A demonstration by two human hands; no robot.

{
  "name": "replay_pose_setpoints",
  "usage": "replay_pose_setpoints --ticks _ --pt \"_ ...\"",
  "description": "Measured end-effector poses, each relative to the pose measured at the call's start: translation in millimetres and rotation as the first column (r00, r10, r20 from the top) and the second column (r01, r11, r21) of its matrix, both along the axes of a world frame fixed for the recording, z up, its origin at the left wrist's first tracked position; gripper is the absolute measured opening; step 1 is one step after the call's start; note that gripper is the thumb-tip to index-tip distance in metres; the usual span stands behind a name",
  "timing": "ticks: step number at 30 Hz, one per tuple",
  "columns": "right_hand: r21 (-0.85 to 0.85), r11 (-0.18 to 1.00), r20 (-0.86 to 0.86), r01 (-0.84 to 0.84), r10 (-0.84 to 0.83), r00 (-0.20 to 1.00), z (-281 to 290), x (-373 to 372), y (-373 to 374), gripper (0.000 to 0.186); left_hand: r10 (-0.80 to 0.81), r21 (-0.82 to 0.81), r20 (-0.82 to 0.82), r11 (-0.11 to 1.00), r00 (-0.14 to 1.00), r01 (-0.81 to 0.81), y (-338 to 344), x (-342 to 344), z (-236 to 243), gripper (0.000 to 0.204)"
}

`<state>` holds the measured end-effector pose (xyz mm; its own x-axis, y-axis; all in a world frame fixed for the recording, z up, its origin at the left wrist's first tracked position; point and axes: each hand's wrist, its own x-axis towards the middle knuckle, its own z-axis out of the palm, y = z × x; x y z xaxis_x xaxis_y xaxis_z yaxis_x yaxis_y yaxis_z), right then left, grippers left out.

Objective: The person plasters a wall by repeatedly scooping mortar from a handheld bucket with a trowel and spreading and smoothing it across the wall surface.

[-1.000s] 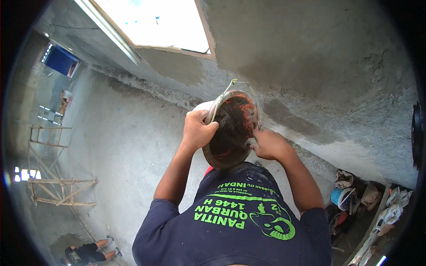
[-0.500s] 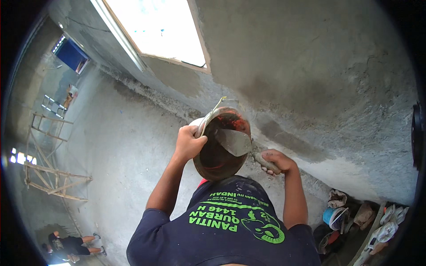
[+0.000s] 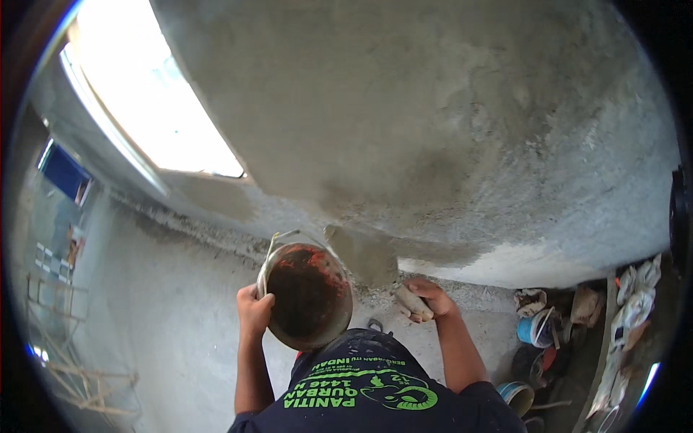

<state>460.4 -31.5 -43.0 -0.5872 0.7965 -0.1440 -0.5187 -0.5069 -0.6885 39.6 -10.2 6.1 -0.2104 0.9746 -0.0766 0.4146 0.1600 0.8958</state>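
Note:
My left hand (image 3: 255, 311) is closed on the left rim of a bucket (image 3: 346, 314), which I hold up in front of my body. Its mouth faces me, showing a dark inside with reddish-orange patches near the far rim. A thin wire handle rises from the far side. In my closed right hand (image 3: 431, 296) is the thick, mortar-smeared handle of a trowel (image 3: 362, 257). The broad grey blade points away and to the left, just right of the bucket, low by the wall (image 3: 404, 94). I cannot tell whether the blade touches the wall.
A bright window opening (image 3: 151, 101) lies at upper left. Along the right stand a blue-and-white pail (image 3: 533, 329), another bucket (image 3: 517, 395) and several sacks (image 3: 629, 310) by a board. Wooden scaffold frames (image 3: 79, 375) stand at the left on the concrete floor (image 3: 180, 289).
The trowel blade has left the bucket's mouth and now lies to its right, nearer the wall. The view has swung right, with the bucket now further left in it.

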Motion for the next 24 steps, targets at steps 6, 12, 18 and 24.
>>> replay_pose_setpoints --ticks 6,12,18,24 --pt "0.179 0.896 0.097 0.407 -0.428 0.899 75 27 -16 0.068 0.068 -0.056 0.111 0.997 0.991 -0.062 17 -2 -3 0.006" --pt "0.218 0.682 -0.118 0.698 -0.692 0.712 123 27 -21 0.07 0.044 0.041 0.177 0.998 0.983 -0.052 34 -10 -1 0.003" --pt "0.723 0.28 0.009 0.632 -0.918 0.396 141 14 8 0.061 0.063 0.078 0.184 0.994 0.981 -0.078 43 -28 -3 0.002" --pt "0.991 -0.119 -0.133 -0.066 -0.946 -0.296 136 6 69 0.049 0.033 0.075 0.25 0.996 0.968 -0.053 43 -45 -9 0.008"
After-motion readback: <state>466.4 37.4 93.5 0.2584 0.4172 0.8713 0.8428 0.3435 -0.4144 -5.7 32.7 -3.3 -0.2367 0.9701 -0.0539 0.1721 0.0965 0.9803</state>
